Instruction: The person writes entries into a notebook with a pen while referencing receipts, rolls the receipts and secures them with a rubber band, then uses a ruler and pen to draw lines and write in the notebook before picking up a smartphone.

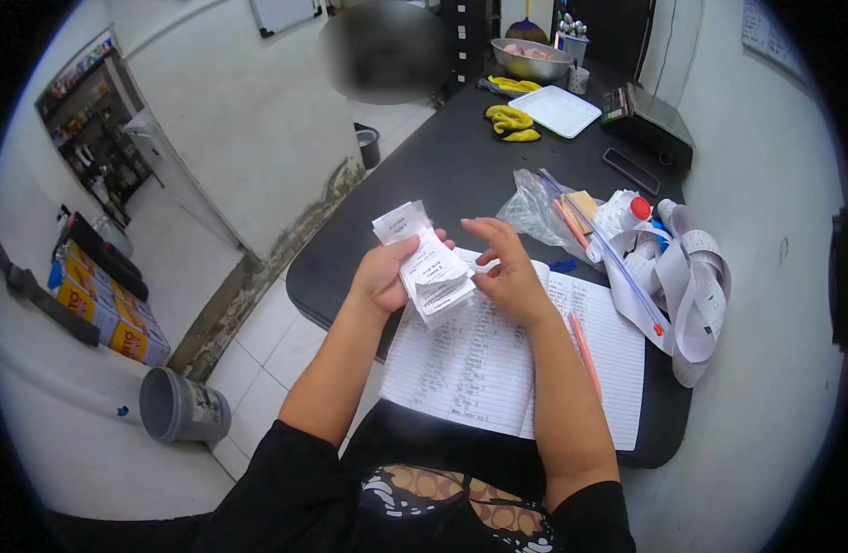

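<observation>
A stack of printed paper receipts (pixel 428 263) is gripped in my left hand (pixel 385 276), the thumb pressed on top and the slips fanned slightly downward. Close by on the right, my right hand (pixel 511 281) has its fingers bent but apart; its thumb side is at the receipts' edge, and I cannot tell if it touches them. Beneath both hands lies an open lined notebook (pixel 461 387) with handwritten columns. An orange-pink pencil (pixel 585 355) rests on its right page, partly behind my right forearm.
Long curled paper strips (pixel 691 286), a clear plastic bag (pixel 539 217) and a red-capped item (pixel 639 208) crowd the right side. Farther back are a phone (pixel 631 171), a scale (pixel 649 124), a white tray (pixel 557 111), yellow gloves (pixel 512 123) and a metal bowl (pixel 532 63). A bucket (pixel 180 405) stands left.
</observation>
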### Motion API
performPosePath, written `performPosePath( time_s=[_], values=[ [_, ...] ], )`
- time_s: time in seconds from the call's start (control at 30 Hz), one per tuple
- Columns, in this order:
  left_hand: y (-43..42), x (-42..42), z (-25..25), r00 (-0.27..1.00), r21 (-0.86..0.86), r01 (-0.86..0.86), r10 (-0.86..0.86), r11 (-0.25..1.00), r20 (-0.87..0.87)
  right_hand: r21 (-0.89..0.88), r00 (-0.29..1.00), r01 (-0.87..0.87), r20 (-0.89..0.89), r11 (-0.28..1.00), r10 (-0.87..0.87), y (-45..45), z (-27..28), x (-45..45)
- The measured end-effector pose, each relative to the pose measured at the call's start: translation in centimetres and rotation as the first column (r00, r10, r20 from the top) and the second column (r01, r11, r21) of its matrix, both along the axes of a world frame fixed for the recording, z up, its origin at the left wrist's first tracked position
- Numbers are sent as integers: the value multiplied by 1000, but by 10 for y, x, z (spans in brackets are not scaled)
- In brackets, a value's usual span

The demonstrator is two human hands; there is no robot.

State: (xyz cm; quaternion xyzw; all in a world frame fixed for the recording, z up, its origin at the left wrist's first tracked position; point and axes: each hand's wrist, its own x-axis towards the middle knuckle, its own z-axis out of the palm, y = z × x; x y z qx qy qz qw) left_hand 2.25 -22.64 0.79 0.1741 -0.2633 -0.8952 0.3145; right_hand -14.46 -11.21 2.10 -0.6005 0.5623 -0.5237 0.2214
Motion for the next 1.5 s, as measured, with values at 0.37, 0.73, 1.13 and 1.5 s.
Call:
performPosePath(
  time_s=[0.37, 0.73, 1.13, 1.5],
  values=[
    [11, -7, 7, 991, -223, -106, 120, 969, 51, -85, 964, -158, 203, 984, 173, -8, -19, 14],
    [19, -11, 4, 992, -317, -111, 122, 942, 18, -75, 974, 197, 129, 978, -187, -5, -8, 35],
    [11, -5, -5, 997, -102, -16, 24, 995, 80, -348, 898, -172, -441, 922, 0, 3, 5, 28],
    [25, 4, 4, 990, -145, 54, -34, 988, 134, -246, 905, -64, -423, 967, -47, 4, 9, 32]
  ],
)
